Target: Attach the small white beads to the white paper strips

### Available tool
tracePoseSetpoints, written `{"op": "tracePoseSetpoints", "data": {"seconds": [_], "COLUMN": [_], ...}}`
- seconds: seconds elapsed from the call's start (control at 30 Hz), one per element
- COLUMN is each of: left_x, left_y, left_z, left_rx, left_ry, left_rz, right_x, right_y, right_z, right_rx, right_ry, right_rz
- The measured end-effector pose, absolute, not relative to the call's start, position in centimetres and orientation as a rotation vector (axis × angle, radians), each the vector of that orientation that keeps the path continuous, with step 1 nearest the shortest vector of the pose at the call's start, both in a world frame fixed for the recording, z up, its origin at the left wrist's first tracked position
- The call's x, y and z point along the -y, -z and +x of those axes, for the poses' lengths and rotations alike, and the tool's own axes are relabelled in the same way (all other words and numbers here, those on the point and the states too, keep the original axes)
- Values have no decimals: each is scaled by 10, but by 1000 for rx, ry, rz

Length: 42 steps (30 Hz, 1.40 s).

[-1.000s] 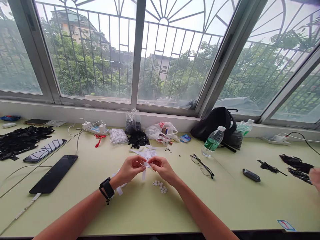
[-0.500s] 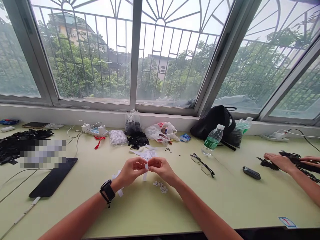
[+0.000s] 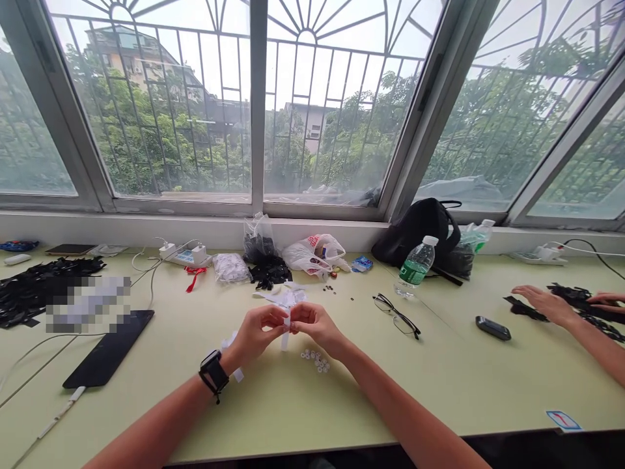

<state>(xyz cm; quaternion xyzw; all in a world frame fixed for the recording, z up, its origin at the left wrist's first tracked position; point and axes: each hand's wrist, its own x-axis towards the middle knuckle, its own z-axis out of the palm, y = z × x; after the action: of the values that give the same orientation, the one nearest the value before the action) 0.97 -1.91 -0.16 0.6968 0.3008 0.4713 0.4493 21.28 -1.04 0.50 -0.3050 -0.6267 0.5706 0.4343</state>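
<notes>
From the head view, the left hand [image 3: 254, 335] and the right hand [image 3: 317, 326] meet at the middle of the pale green table [image 3: 439, 397], their fingertips together and clamped on a narrow white strip [image 3: 285, 337] whose tail hangs toward six o'clock. More white strips [image 3: 280, 298] lie in a loose tangle at twelve o'clock from the hands, just beyond them. Small white rings [image 3: 315, 360] sit heaped at about four o'clock — none visibly fixed to the strip, though the fingers hide part of it. A heap of black cut pieces [image 3: 266, 277] lies further off at twelve o'clock, and at three o'clock a co-worker's hand [image 3: 547, 305] rests on similar black pieces [image 3: 525, 308].
</notes>
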Motion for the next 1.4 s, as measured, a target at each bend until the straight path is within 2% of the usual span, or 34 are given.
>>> {"op": "tracePoseSetpoints", "data": {"seconds": [0.43,0.83,1.2,1.4], "left_x": [12,13,14,15], "left_y": [8,7,10,3], "left_z": [5,0,-2,-1], "left_rx": [-866,-1010,-836,-775], "left_ry": [-1331,-1331,-1166,-1266], "left_rz": [1913,2293,2631,2720], "right_x": [14,13,15,13], "right_y": [-8,-10,-6,-5], "right_z": [215,217,212,212], "right_rx": [1477,1304,1270,1313], "right_ry": [-1497,-1701,-1719,-1682], "right_rz": [-751,-725,-727,-708]}}
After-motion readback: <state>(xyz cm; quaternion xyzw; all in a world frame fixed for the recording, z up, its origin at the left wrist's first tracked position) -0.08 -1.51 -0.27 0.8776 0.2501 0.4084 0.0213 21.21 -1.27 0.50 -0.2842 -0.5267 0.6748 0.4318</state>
